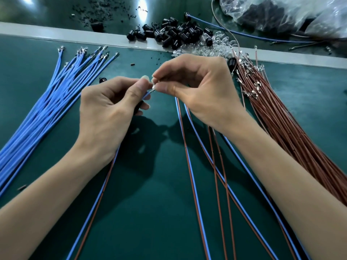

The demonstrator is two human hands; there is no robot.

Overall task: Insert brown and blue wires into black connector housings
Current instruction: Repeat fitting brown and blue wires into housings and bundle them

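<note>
My left hand (110,109) pinches a blue wire (90,212) near its metal terminal, and a brown wire runs down beside it; a black connector housing (137,107) is tucked under its curled fingers. My right hand (199,91) pinches a small clear part with metal legs (154,83) against that terminal, between the two hands above the green mat. A fan of loose blue wires (47,109) lies at the left. A bundle of brown wires (293,128) lies at the right. Black connector housings (172,34) are heaped at the back.
Several finished blue-and-brown wire pairs (193,175) run down the mat (150,212) between my forearms. Clear LED parts (212,47) are piled beside the housings on a grey strip (56,34). A plastic bag of black parts (281,14) sits at the back right.
</note>
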